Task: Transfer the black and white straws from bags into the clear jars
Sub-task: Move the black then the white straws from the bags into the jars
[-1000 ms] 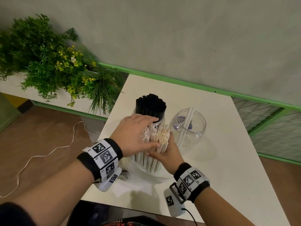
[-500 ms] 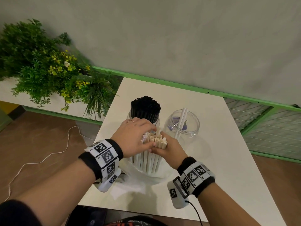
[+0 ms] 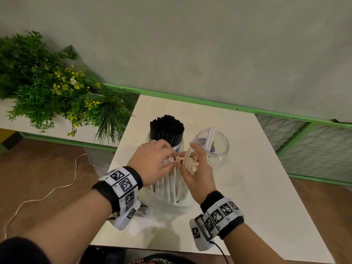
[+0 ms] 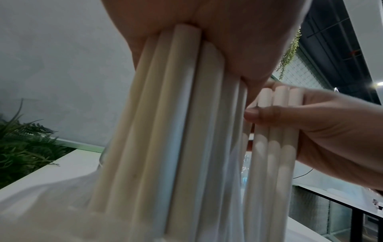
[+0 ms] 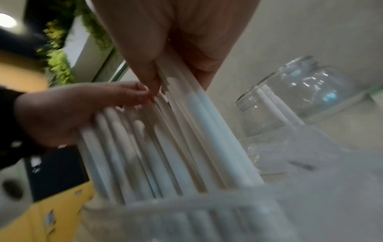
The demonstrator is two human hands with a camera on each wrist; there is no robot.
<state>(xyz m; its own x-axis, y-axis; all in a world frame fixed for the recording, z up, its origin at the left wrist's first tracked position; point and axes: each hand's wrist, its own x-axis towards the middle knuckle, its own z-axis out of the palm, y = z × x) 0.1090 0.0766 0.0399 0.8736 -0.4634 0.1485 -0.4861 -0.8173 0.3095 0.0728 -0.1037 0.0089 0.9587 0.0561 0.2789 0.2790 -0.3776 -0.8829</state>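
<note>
1. A small bunch of white straws (image 3: 192,164) is held by the fingers (image 3: 196,151) of the right hand (image 3: 198,174); the thumb is pressed across them and the fingers are curled behind.
2. The tops of the other white straws are covered by the left hand (image 3: 152,161), whose fingers (image 3: 167,149) are curled over them and keep them together.
3. A change is seen against half a second ago: then all the white straws were one bunch under both hands, and now a few are separated to the right and lifted a little higher than the rest.
4. The rest of the white straws stand upright in the clear bag (image 3: 181,202), which lies crumpled on the table (image 3: 247,187) just in front of the jars.
5. The black straws (image 3: 167,128) are already standing in the left jar (image 3: 179,147), directly behind the left hand.
6. The right jar (image 3: 219,149) is near the right hand and holds only two white straws, which lean on its rim.
7. It is judged that the black part of the task is done, and that the white part is only begun; the separated bunch is probably meant for the right jar.
8. Care will be needed so that the remaining straws do not fall apart when the bunch is taken away.
</note>
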